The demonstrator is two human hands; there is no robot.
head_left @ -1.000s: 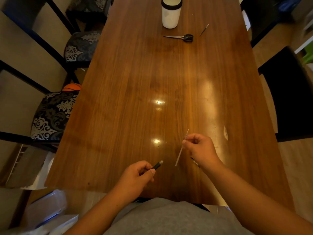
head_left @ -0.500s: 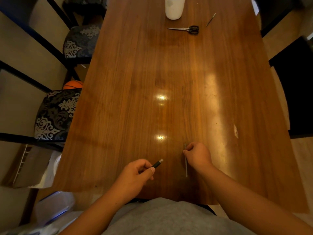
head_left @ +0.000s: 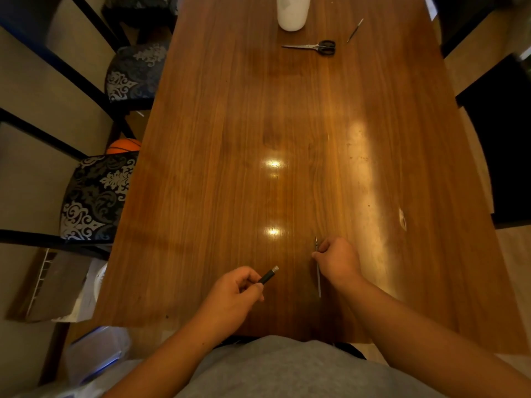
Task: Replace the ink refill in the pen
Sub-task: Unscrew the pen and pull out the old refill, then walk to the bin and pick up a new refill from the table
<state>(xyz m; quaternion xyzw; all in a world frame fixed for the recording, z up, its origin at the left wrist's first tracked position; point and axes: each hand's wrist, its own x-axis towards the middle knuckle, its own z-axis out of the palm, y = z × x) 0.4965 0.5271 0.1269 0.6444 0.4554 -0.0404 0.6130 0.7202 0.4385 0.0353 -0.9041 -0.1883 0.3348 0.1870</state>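
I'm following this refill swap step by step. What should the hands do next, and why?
Probably let the thin refill go from the right hand onto the table. It lies low along the wood, near the table's front edge, while the left hand holds the black pen barrel apart from it, its open end free.

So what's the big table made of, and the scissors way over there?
The table looks like wood, or a wood-look veneer: brown grain lines run along it, and its glossy finish mirrors the lamps. The scissors seem to have bare metal blades, pale grey and slightly shiny, with dark handles that are probably plastic; they are too small here to be sure.
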